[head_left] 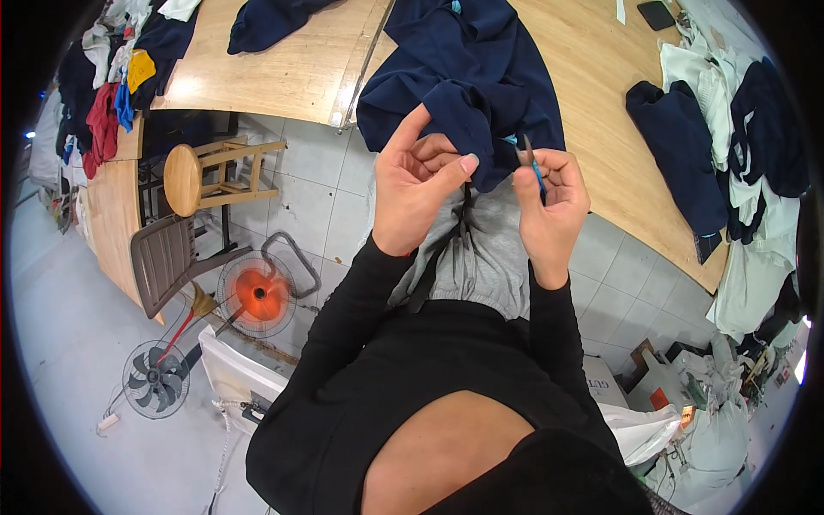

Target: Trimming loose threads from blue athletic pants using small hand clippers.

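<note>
A dark navy garment [481,64] lies in loose folds at the table's near edge, part of it hanging over. My left hand [412,184] has a lower fold of this garment between thumb and fingers, with the index finger raised along the cloth. In my right hand [554,206] is a small pair of thread snips [538,174] with a blue handle. Their blades point up and away from me, close beside the garment's edge, where a bit of light blue shows. Whether the blades touch the cloth I cannot tell.
The wooden table [601,112] carries another navy garment [678,154] and white cloth [699,86] at right, and a dark phone [657,15] at far right. To the left stand a wooden stool [182,180], a brown chair [161,266] and an orange-centred fan [260,294].
</note>
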